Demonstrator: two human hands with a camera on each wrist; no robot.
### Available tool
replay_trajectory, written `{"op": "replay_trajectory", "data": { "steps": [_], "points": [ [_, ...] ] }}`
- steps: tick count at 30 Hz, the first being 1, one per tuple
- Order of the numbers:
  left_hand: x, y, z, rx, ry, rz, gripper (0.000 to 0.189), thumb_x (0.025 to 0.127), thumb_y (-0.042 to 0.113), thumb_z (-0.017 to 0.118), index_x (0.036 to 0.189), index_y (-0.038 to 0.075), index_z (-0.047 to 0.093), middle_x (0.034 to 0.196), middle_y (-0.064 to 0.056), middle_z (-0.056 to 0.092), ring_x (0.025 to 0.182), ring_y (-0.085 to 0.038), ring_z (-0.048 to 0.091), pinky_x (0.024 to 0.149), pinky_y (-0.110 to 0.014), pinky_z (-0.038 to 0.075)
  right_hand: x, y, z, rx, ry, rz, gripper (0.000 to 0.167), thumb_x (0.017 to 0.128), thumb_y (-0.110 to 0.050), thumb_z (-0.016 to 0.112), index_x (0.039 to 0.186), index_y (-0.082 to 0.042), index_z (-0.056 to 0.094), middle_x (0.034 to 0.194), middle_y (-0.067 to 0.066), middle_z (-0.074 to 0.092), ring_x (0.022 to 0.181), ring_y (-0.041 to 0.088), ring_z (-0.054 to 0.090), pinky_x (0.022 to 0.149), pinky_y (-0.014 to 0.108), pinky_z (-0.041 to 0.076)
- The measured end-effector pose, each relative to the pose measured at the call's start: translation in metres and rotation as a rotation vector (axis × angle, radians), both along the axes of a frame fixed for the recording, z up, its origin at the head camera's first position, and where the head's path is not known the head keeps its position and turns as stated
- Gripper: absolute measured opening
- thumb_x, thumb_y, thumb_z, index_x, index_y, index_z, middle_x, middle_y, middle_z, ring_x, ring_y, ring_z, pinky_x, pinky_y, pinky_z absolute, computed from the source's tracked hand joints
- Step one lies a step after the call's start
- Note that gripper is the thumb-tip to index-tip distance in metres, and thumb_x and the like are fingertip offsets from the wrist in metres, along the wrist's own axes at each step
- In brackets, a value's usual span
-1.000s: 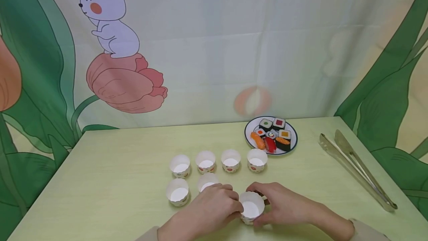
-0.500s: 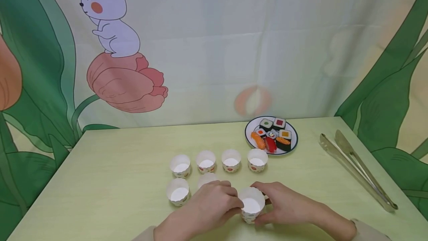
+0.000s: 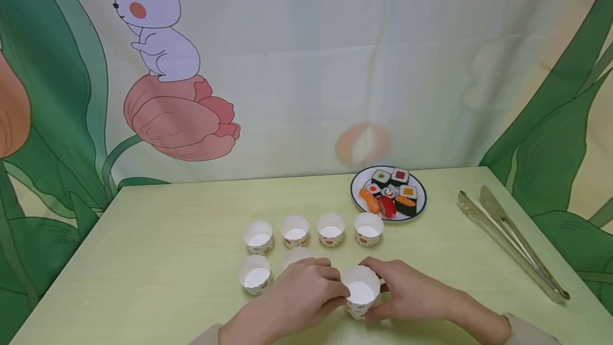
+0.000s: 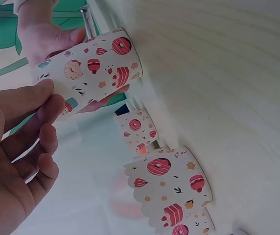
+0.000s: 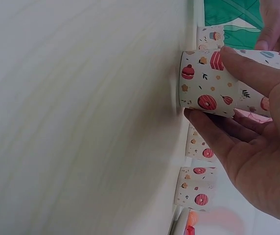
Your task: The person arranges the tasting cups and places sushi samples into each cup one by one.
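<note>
Two nested white paper baking cups with a dessert print stand near the table's front edge, the inner cup [image 3: 361, 292] raised partway out of the outer cup [image 5: 206, 85]. My left hand [image 3: 306, 294] pinches the inner cup's rim between thumb and forefinger, its other fingers loosely bent. Round the outer cup, my right hand [image 3: 412, 292] grips with thumb and fingers on opposite sides. A seam between both cups shows in the right wrist view. Just behind my left hand, another baking cup [image 3: 297, 257] is partly hidden; one more cup [image 3: 255, 276] stands to its left.
A back row of baking cups [image 3: 330, 230] runs across the yellow table [image 3: 167, 260]. Behind its right end lies a blue-rimmed plate [image 3: 420, 212] with several sushi pieces [image 3: 387, 206]. Metal tongs [image 3: 517, 249] lie at the right. A printed cloth [image 3: 287, 68] hangs behind the table.
The inner cup has risen a little out of the outer one, so the pair looks taller. Both hands have kept their holds and barely shifted.
</note>
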State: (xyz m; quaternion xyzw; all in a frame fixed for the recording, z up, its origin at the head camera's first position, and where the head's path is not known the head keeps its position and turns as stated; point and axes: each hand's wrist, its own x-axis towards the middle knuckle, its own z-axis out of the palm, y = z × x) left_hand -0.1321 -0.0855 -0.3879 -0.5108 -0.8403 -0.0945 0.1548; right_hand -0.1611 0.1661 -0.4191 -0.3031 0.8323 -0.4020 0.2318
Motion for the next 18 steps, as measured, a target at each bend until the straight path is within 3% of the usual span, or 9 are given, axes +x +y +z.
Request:
{"op": "replay_trajectory", "data": {
  "steps": [18],
  "points": [
    [0.0007,-0.0030,0.0028,0.064,0.020,0.019,0.004,0.088,0.021,0.083,0.090,0.020,0.080,0.079,0.011,0.065,0.072,-0.006,0.056,0.069,-0.017,0.046,-0.0011,0.0029,0.0008,-0.009,-0.005,-0.002,0.060,0.081,-0.025,0.091,0.130,-0.015,0.057,0.122,-0.009,0.064,0.110,0.012,0.065,0.092,0.029,0.055]
  ]
}}
